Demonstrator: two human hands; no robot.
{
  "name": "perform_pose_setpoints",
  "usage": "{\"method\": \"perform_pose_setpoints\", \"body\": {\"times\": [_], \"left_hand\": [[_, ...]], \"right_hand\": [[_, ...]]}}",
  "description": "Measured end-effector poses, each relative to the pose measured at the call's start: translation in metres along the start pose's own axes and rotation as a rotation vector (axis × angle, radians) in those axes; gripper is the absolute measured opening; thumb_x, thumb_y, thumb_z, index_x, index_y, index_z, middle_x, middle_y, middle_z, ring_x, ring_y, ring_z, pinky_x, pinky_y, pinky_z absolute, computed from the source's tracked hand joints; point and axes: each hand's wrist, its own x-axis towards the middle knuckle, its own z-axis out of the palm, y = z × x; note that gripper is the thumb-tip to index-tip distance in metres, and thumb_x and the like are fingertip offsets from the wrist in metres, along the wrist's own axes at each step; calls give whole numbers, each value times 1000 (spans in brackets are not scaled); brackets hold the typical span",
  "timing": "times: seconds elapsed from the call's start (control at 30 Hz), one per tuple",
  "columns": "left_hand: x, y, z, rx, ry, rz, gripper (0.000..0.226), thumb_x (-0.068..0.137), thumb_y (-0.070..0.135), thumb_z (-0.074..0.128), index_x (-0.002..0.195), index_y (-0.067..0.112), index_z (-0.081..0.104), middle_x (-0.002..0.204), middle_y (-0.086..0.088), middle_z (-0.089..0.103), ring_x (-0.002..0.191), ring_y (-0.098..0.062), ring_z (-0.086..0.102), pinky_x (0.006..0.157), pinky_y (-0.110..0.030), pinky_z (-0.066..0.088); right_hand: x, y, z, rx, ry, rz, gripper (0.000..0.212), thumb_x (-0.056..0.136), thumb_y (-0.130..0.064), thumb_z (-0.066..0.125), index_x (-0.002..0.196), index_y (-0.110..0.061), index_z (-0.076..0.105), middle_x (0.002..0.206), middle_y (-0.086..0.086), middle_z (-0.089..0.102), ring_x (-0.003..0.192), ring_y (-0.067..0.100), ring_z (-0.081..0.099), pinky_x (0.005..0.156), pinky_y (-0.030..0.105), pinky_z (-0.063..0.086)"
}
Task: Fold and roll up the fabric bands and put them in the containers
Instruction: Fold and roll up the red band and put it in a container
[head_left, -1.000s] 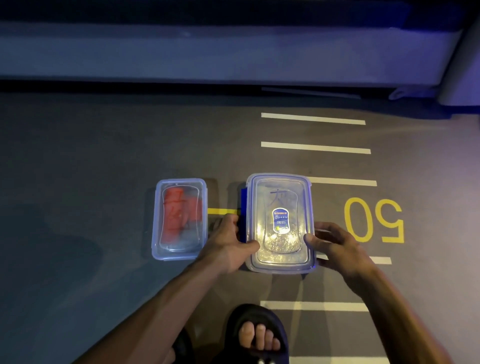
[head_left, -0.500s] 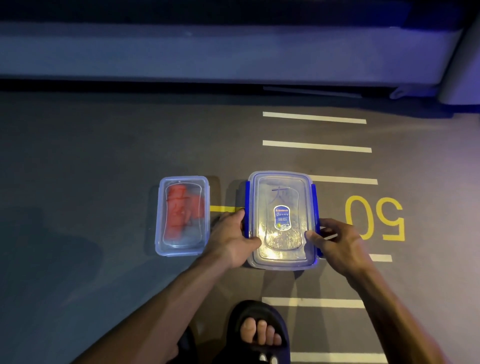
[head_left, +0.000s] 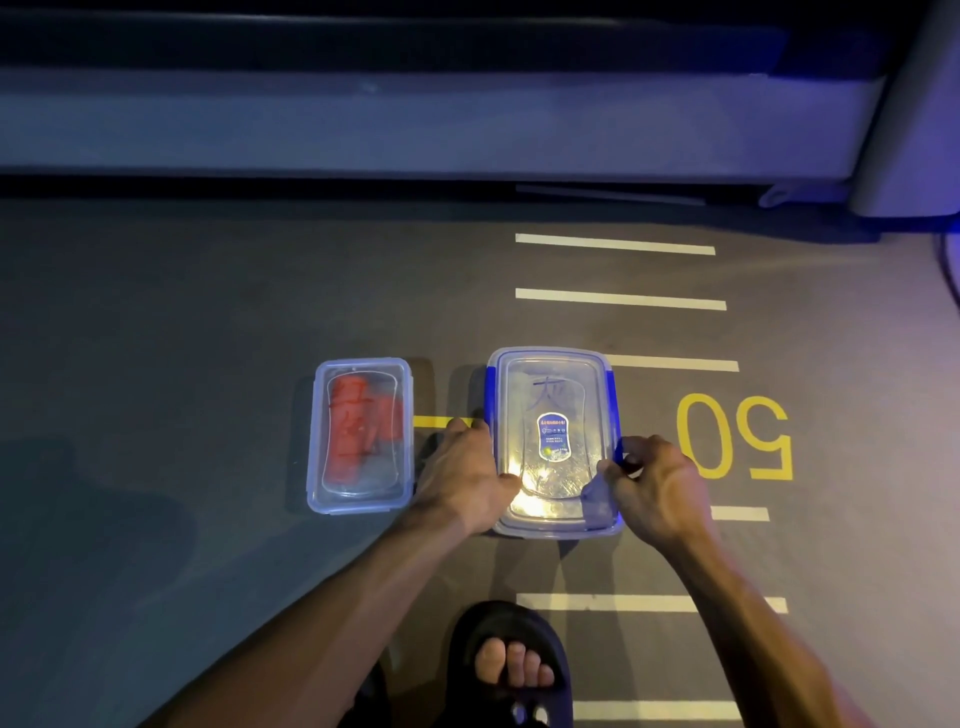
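Two lidded plastic containers sit side by side on a grey floor with painted lines, seen from the head camera. Rolled red fabric bands (head_left: 349, 434) show through the smaller container (head_left: 360, 435). The left hand (head_left: 464, 474) grips the left edge of the larger container (head_left: 555, 441), fingers curled over its blue clip; the right hand (head_left: 655, 480) pinches the right clip. Its contents cannot be made out. Judging by this, packing is done and only latching remains.
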Motion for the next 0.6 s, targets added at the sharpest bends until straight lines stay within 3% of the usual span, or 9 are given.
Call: {"method": "perform_pose_setpoints", "body": {"times": [0.13, 0.23, 0.33, 0.4, 0.47, 0.53, 0.6], "left_hand": [[-11, -18, -12, -79, 98, 137, 39, 94, 18, 68, 132, 26, 61, 114, 8, 58, 98, -12, 61, 92, -30, 54], [-21, -53, -35, -222, 382, 170, 29, 96, 15, 66, 119, 31, 68, 103, 13, 64, 82, -3, 62, 75, -19, 47], [-31, -96, -63, -328, 652, 26, 24, 92, 12, 65, 104, 32, 69, 97, 13, 62, 83, -11, 62, 73, -25, 45], [-39, -125, -67, -324, 640, -79, 31, 92, 9, 65, 109, 35, 67, 99, 14, 60, 89, -11, 59, 75, -23, 41], [-44, -148, -61, -348, 545, -150, 35, 94, 12, 66, 112, 42, 68, 107, 5, 68, 87, -14, 64, 76, -28, 46], [-47, -157, -52, -558, 407, -164, 42, 97, 13, 66, 106, 55, 65, 108, 0, 72, 76, -16, 73, 68, -32, 56], [-47, -160, -45, -776, 355, -158, 43, 99, 7, 64, 111, 48, 65, 107, -1, 71, 71, -10, 74, 60, -25, 60]], "right_hand": [[-3, 4, -1, 127, -34, 26, 22, 95, -24, 69, 115, -15, 73, 94, -1, 70, 83, 26, 69, 75, 41, 59], [-11, 10, 0, 245, -59, 88, 38, 95, -40, 69, 130, -26, 66, 93, -6, 73, 77, 18, 72, 72, 47, 63], [-24, 12, 4, 311, -62, 113, 40, 97, -49, 62, 132, -29, 63, 89, -10, 70, 72, 15, 73, 64, 46, 64], [-33, 12, 9, 362, -55, 113, 38, 100, -49, 56, 132, -30, 60, 92, -6, 71, 64, 19, 74, 55, 44, 63], [-39, 11, 16, 451, -46, 118, 32, 103, -41, 54, 133, -29, 59, 93, -3, 71, 58, 21, 73, 48, 39, 61], [-42, 9, 19, 561, -51, 153, 30, 105, -32, 53, 135, -27, 57, 98, 1, 71, 61, 21, 74, 47, 34, 59], [-43, 10, 22, 616, -74, 168, 29, 106, -28, 52, 135, -29, 56, 103, 5, 72, 64, 25, 75, 52, 39, 62]]}}
